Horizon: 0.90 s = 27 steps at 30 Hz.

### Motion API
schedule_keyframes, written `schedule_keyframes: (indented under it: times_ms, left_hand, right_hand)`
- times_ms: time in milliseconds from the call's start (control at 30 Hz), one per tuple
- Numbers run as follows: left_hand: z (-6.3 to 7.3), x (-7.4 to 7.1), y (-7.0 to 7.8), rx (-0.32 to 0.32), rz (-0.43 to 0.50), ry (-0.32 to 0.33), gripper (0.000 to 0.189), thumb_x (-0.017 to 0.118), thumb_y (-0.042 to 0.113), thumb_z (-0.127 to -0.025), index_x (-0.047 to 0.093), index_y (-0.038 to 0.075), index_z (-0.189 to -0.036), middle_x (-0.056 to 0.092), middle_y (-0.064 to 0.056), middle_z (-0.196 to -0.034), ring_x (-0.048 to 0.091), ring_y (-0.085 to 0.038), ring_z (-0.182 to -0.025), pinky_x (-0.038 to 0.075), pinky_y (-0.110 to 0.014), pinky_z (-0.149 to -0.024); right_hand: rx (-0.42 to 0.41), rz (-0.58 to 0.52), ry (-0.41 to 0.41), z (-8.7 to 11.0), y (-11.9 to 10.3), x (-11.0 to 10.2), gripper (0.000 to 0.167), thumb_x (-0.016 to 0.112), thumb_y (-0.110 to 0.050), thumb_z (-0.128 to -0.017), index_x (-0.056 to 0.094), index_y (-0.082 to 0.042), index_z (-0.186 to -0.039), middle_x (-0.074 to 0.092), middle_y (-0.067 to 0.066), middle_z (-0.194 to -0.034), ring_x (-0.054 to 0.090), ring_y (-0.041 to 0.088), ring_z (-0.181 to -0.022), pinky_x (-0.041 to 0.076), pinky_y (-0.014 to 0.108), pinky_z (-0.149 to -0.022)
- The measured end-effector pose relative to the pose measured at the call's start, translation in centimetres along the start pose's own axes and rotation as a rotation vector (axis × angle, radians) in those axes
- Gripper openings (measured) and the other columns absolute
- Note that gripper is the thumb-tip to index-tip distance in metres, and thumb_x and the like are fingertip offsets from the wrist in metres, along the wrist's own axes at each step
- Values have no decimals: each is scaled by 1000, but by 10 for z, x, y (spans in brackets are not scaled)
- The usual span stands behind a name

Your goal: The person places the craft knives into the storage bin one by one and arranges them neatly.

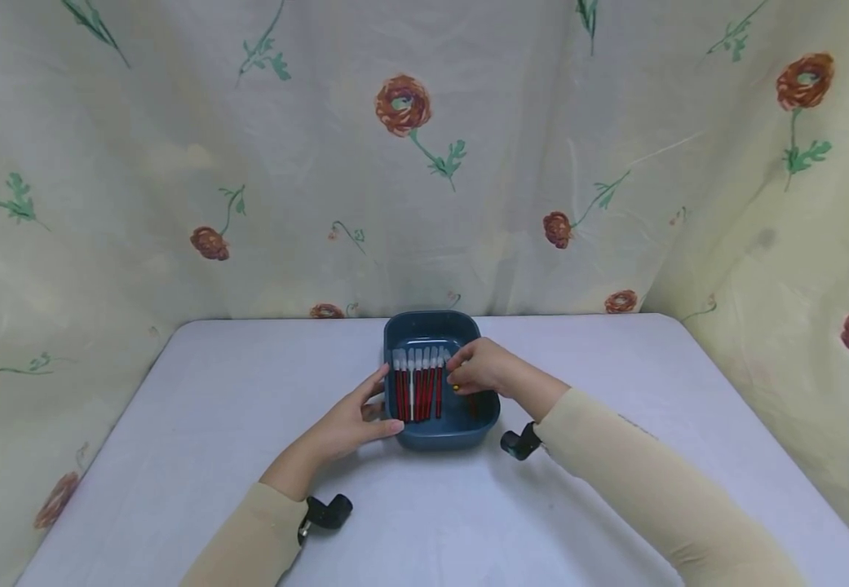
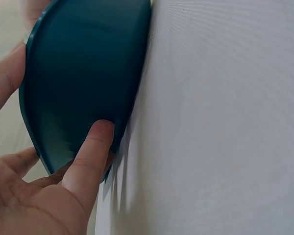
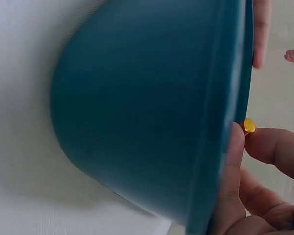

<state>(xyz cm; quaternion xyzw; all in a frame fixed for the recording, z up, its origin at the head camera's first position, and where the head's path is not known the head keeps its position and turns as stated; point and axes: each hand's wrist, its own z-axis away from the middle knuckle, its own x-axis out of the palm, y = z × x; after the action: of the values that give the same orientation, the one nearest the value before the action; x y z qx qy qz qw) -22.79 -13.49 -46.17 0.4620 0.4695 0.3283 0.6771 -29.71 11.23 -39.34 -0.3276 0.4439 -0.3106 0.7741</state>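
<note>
A dark teal plastic basin (image 1: 442,441) stands on the table. Inside it lies a row of slim red pen-like sticks (image 1: 422,391) with translucent whitish caps at their far ends; one looks pale along its length. My left hand (image 1: 347,424) touches the basin's left side, its fingers spread along the wall and rim and its thumb (image 2: 92,152) against the outside. Over the right part of the basin, my right hand (image 1: 488,367) pinches a thin stick with a shiny yellow end (image 3: 249,126) between thumb and forefinger. The fingers and the rim hide most of that stick.
A white-covered table (image 1: 248,408) extends around the basin on all sides. Behind it and at both sides hangs a pale floral curtain (image 1: 497,163). Black wrist-worn devices (image 1: 329,512) sit below each wrist, the right one close to the basin.
</note>
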Motion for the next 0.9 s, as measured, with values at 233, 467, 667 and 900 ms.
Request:
schedule_keyframes:
  times_ms: [233,467,667,900]
  left_hand:
    - [0,0,-2,-6,-10,17,98,82,35,-85,21,35,-160,28,-14,-162,35,-41,-143,37,-56,-110]
    - [1,-1,-3,11,-1,8,97,81,33,-86,20,32,-161,28,-16,-162,35,-42,-143,36,-57,-110]
    - [0,1,-3,10,-3,12,98,82,34,-85,21,32,-161,28,-16,-162,34,-42,-143,36,-56,-111]
    - [-2,2,-2,6,-17,20,98,82,33,-85,21,33,-161,28,-16,-162,34,-43,-143,36,-55,-110]
  right_hand:
    - [-3,44,38,0,-2,5,28,68,1,-92,66,6,-120,64,20,-113,70,19,-76,60,30,-74]
    - [-16,57,57,4,-1,10,28,67,1,-93,65,7,-120,63,21,-117,69,18,-74,60,32,-77]
    - [-22,62,59,4,-1,7,29,68,-1,-93,65,6,-121,64,21,-115,70,18,-76,60,28,-72]
    - [-54,-16,68,8,-1,-8,32,65,-1,-94,62,7,-125,65,20,-109,69,19,-78,60,34,-78]
